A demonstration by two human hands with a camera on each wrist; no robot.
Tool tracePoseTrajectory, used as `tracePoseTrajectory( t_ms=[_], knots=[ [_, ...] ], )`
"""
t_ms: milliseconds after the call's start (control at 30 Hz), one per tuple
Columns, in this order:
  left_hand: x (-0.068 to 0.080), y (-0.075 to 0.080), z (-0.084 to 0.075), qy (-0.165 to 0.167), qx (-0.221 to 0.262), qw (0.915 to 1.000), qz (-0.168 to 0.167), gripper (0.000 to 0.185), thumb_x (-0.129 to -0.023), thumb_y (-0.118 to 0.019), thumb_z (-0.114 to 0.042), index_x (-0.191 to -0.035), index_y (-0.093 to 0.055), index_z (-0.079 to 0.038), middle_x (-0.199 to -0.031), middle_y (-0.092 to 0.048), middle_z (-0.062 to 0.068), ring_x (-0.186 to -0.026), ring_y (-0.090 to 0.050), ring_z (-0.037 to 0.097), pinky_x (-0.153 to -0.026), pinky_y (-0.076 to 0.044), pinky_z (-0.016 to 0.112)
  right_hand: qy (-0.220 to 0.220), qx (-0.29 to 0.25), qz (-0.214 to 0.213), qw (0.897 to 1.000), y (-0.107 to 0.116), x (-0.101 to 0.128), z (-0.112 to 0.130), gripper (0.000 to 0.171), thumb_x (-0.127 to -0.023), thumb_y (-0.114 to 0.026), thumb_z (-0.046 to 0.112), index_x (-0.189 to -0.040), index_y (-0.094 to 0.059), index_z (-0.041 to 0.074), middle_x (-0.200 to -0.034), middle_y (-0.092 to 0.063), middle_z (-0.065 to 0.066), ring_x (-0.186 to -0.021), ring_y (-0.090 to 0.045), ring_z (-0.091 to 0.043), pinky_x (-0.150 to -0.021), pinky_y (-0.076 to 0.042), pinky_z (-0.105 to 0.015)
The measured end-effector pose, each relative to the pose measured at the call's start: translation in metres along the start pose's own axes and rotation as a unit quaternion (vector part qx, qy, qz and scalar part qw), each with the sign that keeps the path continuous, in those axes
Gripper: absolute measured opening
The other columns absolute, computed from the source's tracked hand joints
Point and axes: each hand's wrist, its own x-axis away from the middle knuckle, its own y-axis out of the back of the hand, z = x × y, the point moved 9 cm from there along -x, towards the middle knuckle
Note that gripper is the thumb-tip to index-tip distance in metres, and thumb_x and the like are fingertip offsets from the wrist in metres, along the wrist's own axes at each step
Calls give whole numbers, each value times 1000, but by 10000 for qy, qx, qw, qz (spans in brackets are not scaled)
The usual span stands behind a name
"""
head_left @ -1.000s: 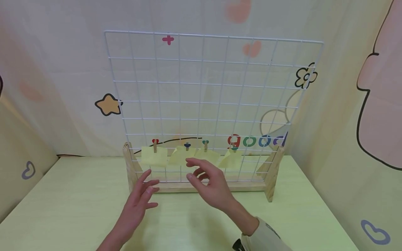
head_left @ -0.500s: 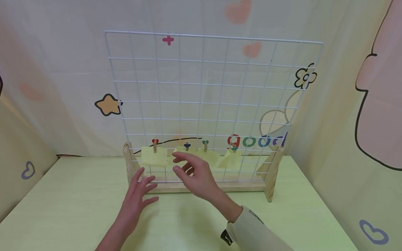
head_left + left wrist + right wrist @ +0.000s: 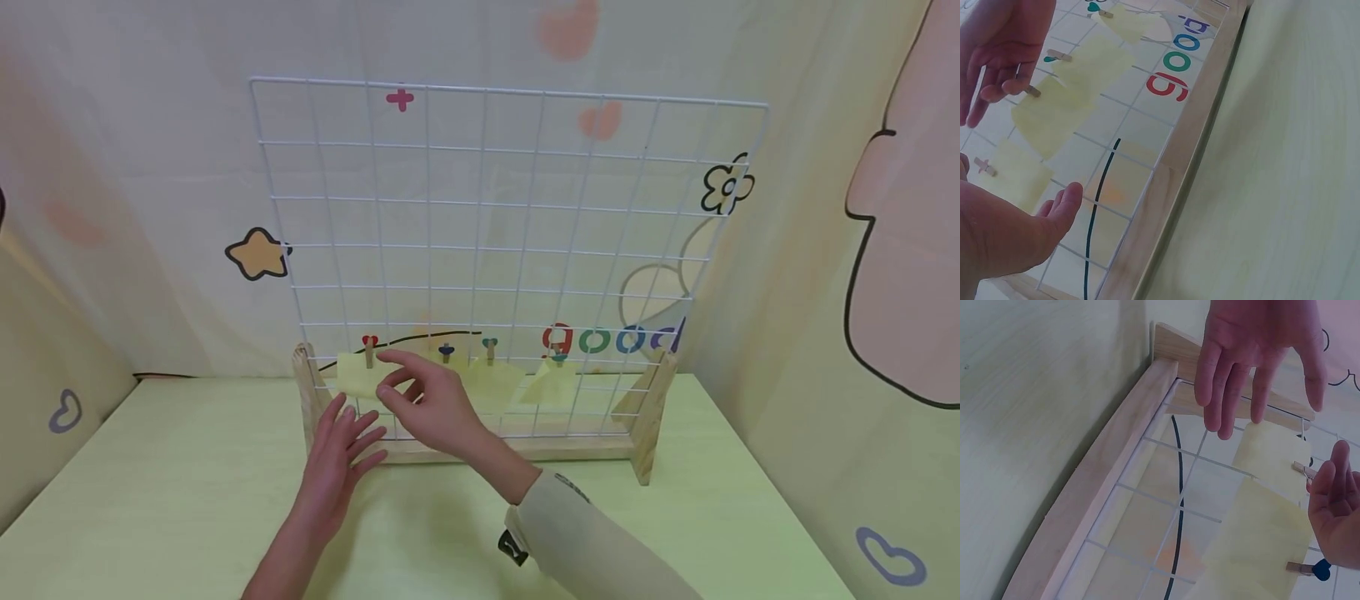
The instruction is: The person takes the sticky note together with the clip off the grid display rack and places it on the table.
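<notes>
Several yellow paper notes hang in a row low on a white wire grid [image 3: 480, 221], each under a small wooden clothespin. My right hand [image 3: 435, 404] hovers in front of the row, its thumb and forefinger apart beside the leftmost note [image 3: 356, 375] and its red-heart clothespin [image 3: 369, 353]. It hides part of the blue-heart clothespin's note. Below the leftmost note, my left hand [image 3: 337, 454] has its fingers spread and holds nothing. The right wrist view shows the left fingers [image 3: 1227, 394] near that note's lower edge and the blue-heart clothespin [image 3: 1300, 569] on the neighbouring note.
A wooden stand [image 3: 585, 448] with two slanted side feet carries the grid on a pale table [image 3: 720, 517]. A printed cloth [image 3: 150, 208] with a star, hearts and the word "good" hangs behind. Two green-heart clothespins [image 3: 491, 348] hold the notes further right.
My right hand has moved left along the row, from the middle notes to the leftmost one. My left hand has shifted slightly and turned, staying below the leftmost note.
</notes>
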Motion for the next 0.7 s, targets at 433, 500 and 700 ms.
tracePoseTrajectory(
  t_ms=[433,500,700],
  knots=[
    [-10,-1,4,19,365,9991,-199,78,-99,-45,-49,-154,-1,-16,-149,-36,17,-121,-54,19,-95,-49,29,-399,406,192,9982,-14,-25,-2,48,-92,-62,18,-139,-51,17,-99,-72,-3,-57,-57,-7,-56,-48,-20],
    [-11,-1,4,33,362,9992,-190,80,-99,-45,-51,-154,1,-16,-149,-36,17,-117,-56,15,-95,-49,29,-478,502,240,9973,-15,-28,-3,49,-92,-62,19,-140,-50,17,-100,-71,-3,-59,-57,-7,-55,-48,-19],
    [-15,0,2,59,455,9988,-186,81,-99,-42,-52,-153,5,-15,-150,-35,15,-130,-46,28,-96,-48,28,-718,956,419,9919,-20,-40,-7,54,-93,-60,23,-145,-44,17,-101,-70,-2,-65,-58,-7,-56,-48,-18]
  ],
)
